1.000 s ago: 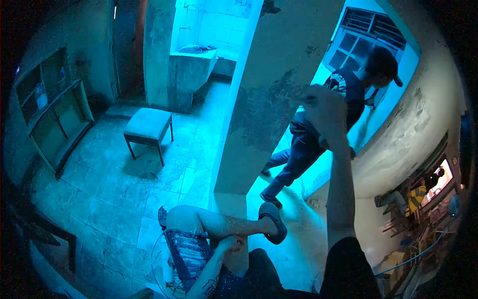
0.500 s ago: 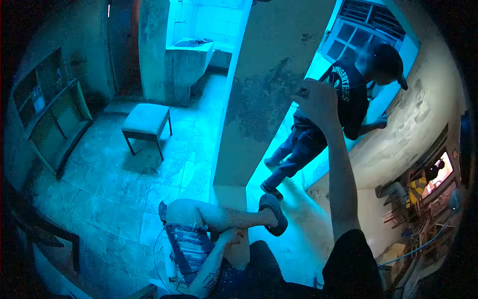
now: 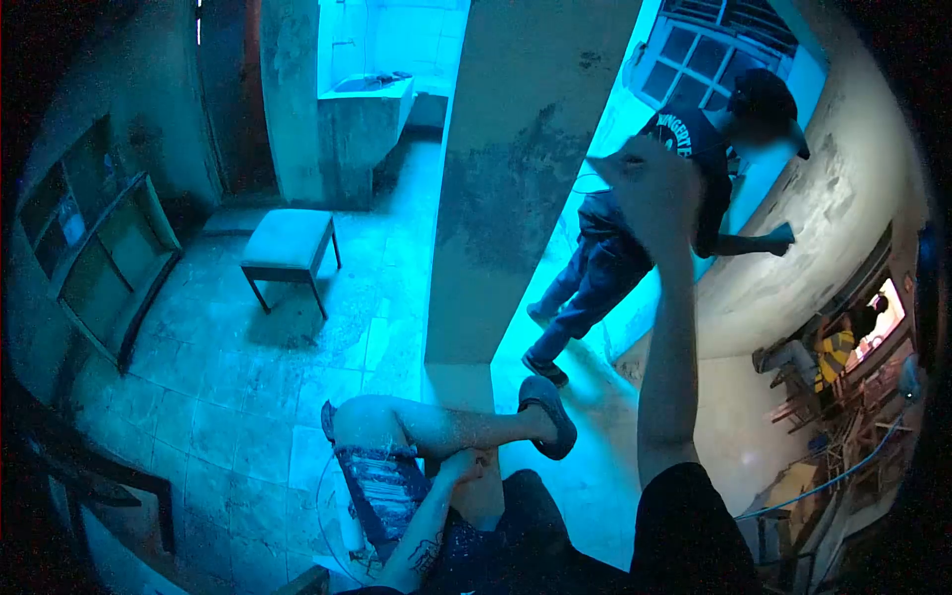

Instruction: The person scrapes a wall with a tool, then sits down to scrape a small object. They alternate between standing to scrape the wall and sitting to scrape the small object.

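Observation:
My right hand (image 3: pixel 650 183) is raised at the upper centre right, wrist bent, in front of a person in a dark shirt and cap. Its fingers point left, their tips close together, and anything between them is too dark to make out. Lower down, my left hand (image 3: pixel 461 466) rests against my crossed leg (image 3: pixel 461 426), just below the knee. Its fingers are curled, with their tips partly hidden. A dark clog (image 3: pixel 546 416) covers the foot of that leg. Ripped denim shorts (image 3: pixel 382 491) show beside my tattooed left forearm.
A standing person (image 3: pixel 615 268) holds a fist near the stained wall. A wide pillar (image 3: pixel 516 178) rises ahead. A padded stool (image 3: pixel 288 238) stands left, near a wooden frame (image 3: pixel 119 268). Another person in yellow (image 3: pixel 833 357) sits far right among piled wood (image 3: pixel 843 446).
My right hand has turned slightly, its fingers closer to level. The standing person's head has lifted and their outstretched hand has moved right and up along the wall. The view has shifted slightly.

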{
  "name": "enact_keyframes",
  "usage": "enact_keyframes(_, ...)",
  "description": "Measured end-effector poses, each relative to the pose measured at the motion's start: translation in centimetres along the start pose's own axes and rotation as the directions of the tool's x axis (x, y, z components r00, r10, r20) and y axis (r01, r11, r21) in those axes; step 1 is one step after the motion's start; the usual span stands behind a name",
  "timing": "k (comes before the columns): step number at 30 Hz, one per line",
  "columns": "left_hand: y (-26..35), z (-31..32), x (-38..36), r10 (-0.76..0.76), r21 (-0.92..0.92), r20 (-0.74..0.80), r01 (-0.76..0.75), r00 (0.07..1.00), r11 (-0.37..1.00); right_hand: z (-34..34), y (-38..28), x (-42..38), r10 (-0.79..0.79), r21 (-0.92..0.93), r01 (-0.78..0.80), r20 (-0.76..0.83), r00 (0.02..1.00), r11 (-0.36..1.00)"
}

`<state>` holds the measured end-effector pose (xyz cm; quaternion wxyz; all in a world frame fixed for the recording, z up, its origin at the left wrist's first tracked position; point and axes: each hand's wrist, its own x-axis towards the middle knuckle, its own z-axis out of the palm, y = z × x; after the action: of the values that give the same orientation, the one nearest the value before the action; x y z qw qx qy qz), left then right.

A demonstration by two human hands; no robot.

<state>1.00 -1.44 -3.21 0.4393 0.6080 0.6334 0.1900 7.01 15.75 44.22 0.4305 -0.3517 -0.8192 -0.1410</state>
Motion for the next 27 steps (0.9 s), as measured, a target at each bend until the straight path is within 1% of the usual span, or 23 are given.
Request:
enact_keyframes(1,-5.3,3.5,3.6,0.022,-0.172,0.112,-0.002,0.994,0.985,2.7,0.9,-0.1,-0.030,-0.137,0.033,0.024,0.999,0.990)
enact_keyframes(2,-5.6,4.2,2.9,0.023,-0.164,0.108,-0.005,0.994,0.986,2.8,1.0,-0.2,-0.029,-0.136,0.031,0.016,0.999,0.990)
enact_keyframes(3,-5.8,4.3,2.7,0.203,-0.250,-0.032,-0.205,0.979,0.946,2.7,0.9,-0.2,-0.108,-0.117,0.113,0.045,0.993,0.987)
enact_keyframes(4,-5.5,3.7,2.5,0.364,-0.304,-0.186,-0.406,0.913,0.862,2.6,0.8,-0.2,-0.191,-0.097,0.197,0.072,0.979,0.976)
enact_keyframes(5,2.1,-2.0,-1.9,-0.094,-0.262,0.128,0.125,0.987,0.957,1.0,0.3,-0.1,-0.135,0.046,0.134,0.025,0.991,0.990)
enact_keyframes(6,1.1,-1.2,-0.9,-0.089,-0.264,0.116,0.117,0.989,0.957,-0.3,0.0,0.1,-0.042,0.122,0.042,-0.007,0.999,0.992)
enact_keyframes(8,-2.1,1.7,0.5,0.115,-0.447,-0.069,-0.134,0.991,0.885,-1.5,-0.6,0.1,0.007,0.157,0.005,-0.075,0.997,0.988)
enact_keyframes(10,-2.5,2.2,0.0,0.127,-0.475,-0.032,-0.127,0.991,0.871,2.5,0.3,0.7,-0.057,-0.128,0.051,-0.043,0.997,0.990)
enact_keyframes(11,-2.7,2.1,-0.1,0.139,-0.505,-0.012,-0.126,0.990,0.854,2.2,0.9,0.3,-0.132,-0.189,0.126,-0.019,0.991,0.974)
enact_keyframes(12,-2.8,1.7,0.1,0.154,-0.535,-0.004,-0.132,0.988,0.835,1.5,0.8,0.4,-0.140,-0.179,0.133,-0.026,0.990,0.975)
enact_keyframes(14,-2.8,1.2,0.9,0.197,-0.595,0.014,-0.150,0.980,0.790,-0.1,0.8,0.3,-0.092,-0.075,0.092,-0.003,0.996,0.993)
enact_keyframes(15,-2.7,1.2,1.5,0.202,-0.596,0.005,-0.159,0.979,0.787,-1.3,0.4,0.3,-0.021,0.051,0.023,-0.034,0.999,0.998)
enact_keyframes(17,-2.7,1.5,2.3,-0.028,-0.371,0.233,0.116,0.972,0.921,-0.8,-0.1,0.6,0.006,0.028,-0.004,-0.062,0.998,1.000)
enact_keyframes(18,-2.4,1.4,2.1,-0.030,-0.374,0.235,0.118,0.972,0.920,-0.1,-0.1,0.5,0.046,0.006,-0.045,-0.085,0.995,0.999)
enact_keyframes(19,-2.0,1.1,1.3,0.089,-0.297,0.054,-0.069,0.995,0.952,4.0,2.1,0.7,-0.064,-0.046,0.061,-0.062,0.996,0.997)
enact_keyframes(20,-2.0,1.0,0.5,0.223,-0.182,-0.113,-0.241,0.968,0.953,4.3,1.7,0.4,-0.158,-0.082,0.148,-0.126,0.979,0.986)
enact_keyframes(21,-3.1,1.7,1.1,0.221,-0.179,-0.112,-0.238,0.969,0.955,3.7,1.5,0.5,-0.137,-0.041,0.135,-0.044,0.990,0.990)
enact_keyframes(22,-4.6,2.6,2.5,0.110,-0.356,0.055,-0.083,0.992,0.931,2.6,1.1,0.7,-0.123,-0.003,0.123,0.037,0.992,0.992)
enact_keyframes(23,-6.0,3.5,3.7,0.028,-0.496,0.237,0.096,0.971,0.863,1.1,0.4,0.7,-0.127,-0.003,0.127,0.036,0.991,0.992)
enact_keyframes(24,-4.9,2.9,3.0,0.032,-0.497,0.231,0.090,0.972,0.863,-0.7,-0.3,0.7,-0.032,0.094,0.028,0.036,0.999,0.995)
enact_keyframes(25,-2.6,1.5,1.4,0.075,-0.353,0.071,-0.045,0.995,0.934,-1.6,-0.7,0.7,0.065,0.191,-0.073,0.045,0.997,0.979)
enact_keyframes(26,-1.2,0.5,0.5,0.142,-0.182,-0.078,-0.154,0.987,0.971,-0.1,-0.2,1.0,0.063,0.191,-0.070,0.044,0.997,0.979)
enact_keyframes(27,-1.1,0.3,0.5,0.142,-0.185,-0.074,-0.154,0.987,0.971,2.6,1.0,1.0,-0.017,0.130,0.010,0.049,0.999,0.991)
